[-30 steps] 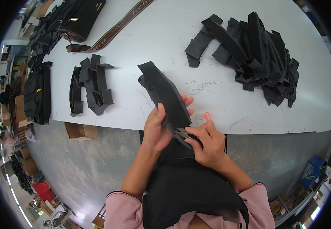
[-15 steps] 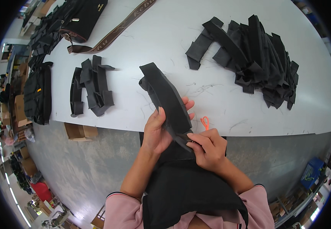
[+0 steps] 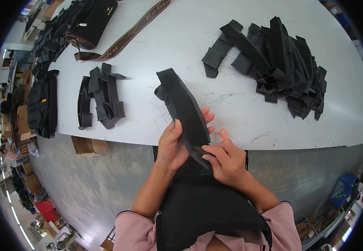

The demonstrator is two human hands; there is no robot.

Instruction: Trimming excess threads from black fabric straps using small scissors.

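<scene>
1. In the head view, I am seeing the left hand (image 3: 173, 144) curling around a black strip (image 3: 187, 106), thumb on its left side.
2. The strip is slanting above the near edge of the table (image 3: 340, 117).
3. The right hand (image 3: 228, 162) is pinching snips (image 3: 208, 154), mostly hidden, at the strip's low end.
4. An orange loop (image 3: 222, 133) is poking out just above that hand.
5. A black pile (image 3: 290, 71) is lying on the table's right side.
</scene>
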